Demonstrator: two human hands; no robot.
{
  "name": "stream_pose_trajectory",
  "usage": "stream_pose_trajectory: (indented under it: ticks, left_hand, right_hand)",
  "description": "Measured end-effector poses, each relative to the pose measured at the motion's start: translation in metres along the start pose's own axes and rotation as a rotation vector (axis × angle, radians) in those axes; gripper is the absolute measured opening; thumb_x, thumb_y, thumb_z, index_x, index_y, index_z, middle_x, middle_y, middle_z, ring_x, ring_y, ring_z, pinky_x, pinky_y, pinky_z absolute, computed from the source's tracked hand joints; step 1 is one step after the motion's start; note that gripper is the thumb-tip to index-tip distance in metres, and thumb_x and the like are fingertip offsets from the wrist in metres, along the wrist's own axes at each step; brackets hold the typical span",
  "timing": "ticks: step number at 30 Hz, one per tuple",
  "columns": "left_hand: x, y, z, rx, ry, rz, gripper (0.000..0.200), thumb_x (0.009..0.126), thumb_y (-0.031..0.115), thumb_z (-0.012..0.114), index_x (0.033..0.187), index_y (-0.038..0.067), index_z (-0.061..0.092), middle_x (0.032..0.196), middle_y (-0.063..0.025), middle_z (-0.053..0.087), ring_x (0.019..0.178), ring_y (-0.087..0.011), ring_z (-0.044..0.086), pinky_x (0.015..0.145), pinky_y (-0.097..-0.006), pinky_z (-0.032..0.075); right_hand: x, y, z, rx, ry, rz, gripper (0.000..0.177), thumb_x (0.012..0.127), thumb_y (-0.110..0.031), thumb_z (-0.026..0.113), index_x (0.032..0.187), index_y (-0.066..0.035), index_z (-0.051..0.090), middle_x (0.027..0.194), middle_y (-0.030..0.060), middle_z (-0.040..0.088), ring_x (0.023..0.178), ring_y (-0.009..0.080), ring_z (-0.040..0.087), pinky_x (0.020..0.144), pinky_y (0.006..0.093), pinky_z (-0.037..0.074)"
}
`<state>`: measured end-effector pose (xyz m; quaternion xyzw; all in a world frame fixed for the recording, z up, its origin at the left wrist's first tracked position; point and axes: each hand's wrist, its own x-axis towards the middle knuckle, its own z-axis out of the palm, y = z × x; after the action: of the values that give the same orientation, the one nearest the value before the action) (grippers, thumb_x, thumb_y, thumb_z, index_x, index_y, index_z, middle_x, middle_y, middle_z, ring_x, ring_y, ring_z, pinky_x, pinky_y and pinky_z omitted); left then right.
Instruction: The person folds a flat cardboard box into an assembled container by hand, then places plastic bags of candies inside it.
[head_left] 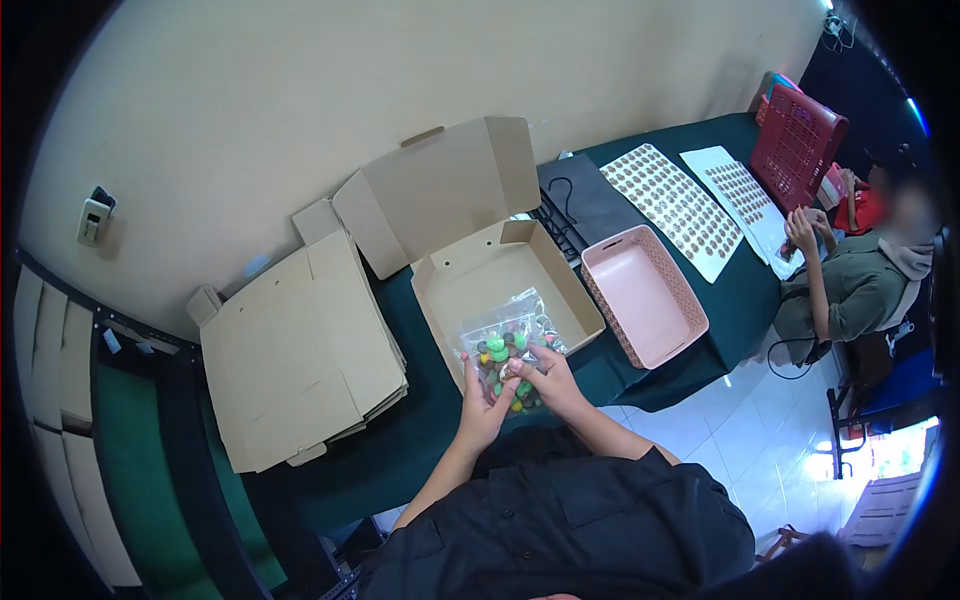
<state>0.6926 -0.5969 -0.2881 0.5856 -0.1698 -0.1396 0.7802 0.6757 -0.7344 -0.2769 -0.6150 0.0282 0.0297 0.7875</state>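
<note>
A clear plastic bag (500, 345) of green, yellow, dark and red pieces is held between both hands, above the near edge of an open cardboard box (480, 265). My left hand (483, 405) grips the bag's left side, and my right hand (550, 378) grips its right side, with the thumbs close together on the front. Another shiny clear bag shows partly behind the held one, inside the box. The box lid stands raised against the wall.
Flattened cardboard boxes (300, 350) are stacked at the left. Right of the open box are a pink basket (645, 300), black hangers (560, 225) and sheets of round stickers (675, 210). A person (850, 285) works near a dark red basket (797, 145).
</note>
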Motion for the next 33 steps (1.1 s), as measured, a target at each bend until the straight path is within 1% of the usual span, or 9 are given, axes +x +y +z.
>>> stream_pose_trajectory:
  ticks: [5,7,9,11,15,20,27,31,33]
  left_hand:
    - [-0.002,0.003,-0.004,0.02,-0.071,-0.042,0.078,0.085,0.002,0.053,0.138,0.001,-0.004,0.125,-0.0129,0.037,0.112,-0.0188,0.044,0.091,-0.0282,0.039]
    - [-0.004,0.007,-0.004,-0.033,-0.051,-0.151,0.064,0.083,0.001,0.056,0.132,0.003,0.016,0.122,-0.0107,0.038,0.113,-0.0185,0.042,0.092,-0.0293,0.039]
    - [-0.005,0.003,-0.005,-0.013,-0.038,-0.132,0.064,0.082,0.0,0.056,0.132,0.004,0.015,0.122,-0.0107,0.038,0.112,-0.0184,0.043,0.091,-0.0293,0.039]
    - [-0.008,-0.002,-0.006,0.007,-0.025,-0.114,0.065,0.082,0.0,0.055,0.133,0.004,0.015,0.121,-0.0107,0.038,0.111,-0.0182,0.043,0.09,-0.0293,0.04]
    - [-0.011,-0.007,-0.006,0.032,-0.034,-0.076,0.08,0.083,0.0,0.054,0.138,0.006,-0.004,0.12,-0.0111,0.04,0.104,-0.0156,0.048,0.081,-0.0251,0.045]
    - [-0.011,0.004,-0.003,0.065,-0.113,-0.076,0.064,0.083,0.0,0.054,0.132,0.004,0.014,0.117,-0.0102,0.042,0.1,-0.0128,0.05,0.076,-0.0228,0.045]
    - [-0.01,-0.003,-0.007,0.048,-0.15,-0.125,0.058,0.083,-0.002,0.054,0.13,0.007,0.021,0.117,-0.0071,0.041,0.108,-0.0138,0.045,0.086,-0.0256,0.041]
    - [-0.007,0.007,0.001,0.022,-0.042,-0.107,0.051,0.087,0.008,0.053,0.128,0.002,0.024,0.117,-0.0094,0.045,0.108,-0.0162,0.046,0.089,-0.0286,0.04]
    - [-0.004,0.005,-0.001,-0.05,0.035,-0.152,0.043,0.091,0.014,0.05,0.127,0.001,0.03,0.115,-0.0088,0.049,0.107,-0.0163,0.048,0.09,-0.0284,0.039]
  right_hand:
    - [-0.004,0.013,0.007,0.085,0.117,-0.027,0.034,0.088,-0.021,0.055,0.112,0.003,0.053,0.102,0.0045,0.058,0.094,0.0093,0.051,0.082,0.0233,0.04]
    - [-0.002,0.018,0.001,0.179,0.119,0.032,0.034,0.089,-0.021,0.055,0.113,0.004,0.052,0.102,0.0047,0.058,0.094,0.0095,0.051,0.083,0.0234,0.04]
    - [-0.001,0.016,-0.002,0.274,0.124,0.091,0.035,0.089,-0.02,0.055,0.114,0.004,0.051,0.103,0.0049,0.058,0.094,0.0097,0.051,0.083,0.0234,0.041]
    - [-0.002,0.007,-0.001,0.105,0.029,0.067,0.036,0.087,-0.018,0.057,0.114,0.004,0.05,0.102,0.0059,0.059,0.093,0.0103,0.053,0.082,0.0246,0.042]
    - [-0.008,-0.006,0.01,0.081,0.022,-0.024,0.032,0.083,-0.013,0.062,0.109,0.003,0.054,0.097,0.0056,0.061,0.086,0.0099,0.056,0.074,0.0239,0.045]
    - [-0.015,0.007,0.013,0.17,0.123,-0.018,0.028,0.083,-0.012,0.062,0.105,0.004,0.056,0.093,0.0055,0.062,0.082,0.0098,0.057,0.073,0.0232,0.046]
    - [-0.019,0.016,0.013,0.273,0.227,-0.014,0.025,0.085,-0.013,0.059,0.103,0.004,0.057,0.091,0.0065,0.063,0.082,0.0091,0.057,0.075,0.0231,0.045]
    - [-0.017,0.012,0.004,0.297,0.162,0.049,0.029,0.087,-0.015,0.057,0.108,0.004,0.055,0.095,0.007,0.062,0.085,0.0095,0.057,0.076,0.0231,0.044]
    - [-0.024,0.004,0.01,-0.018,0.116,0.011,0.034,0.087,-0.015,0.055,0.114,0.005,0.051,0.101,0.0066,0.061,0.09,0.0096,0.056,0.081,0.0246,0.043]
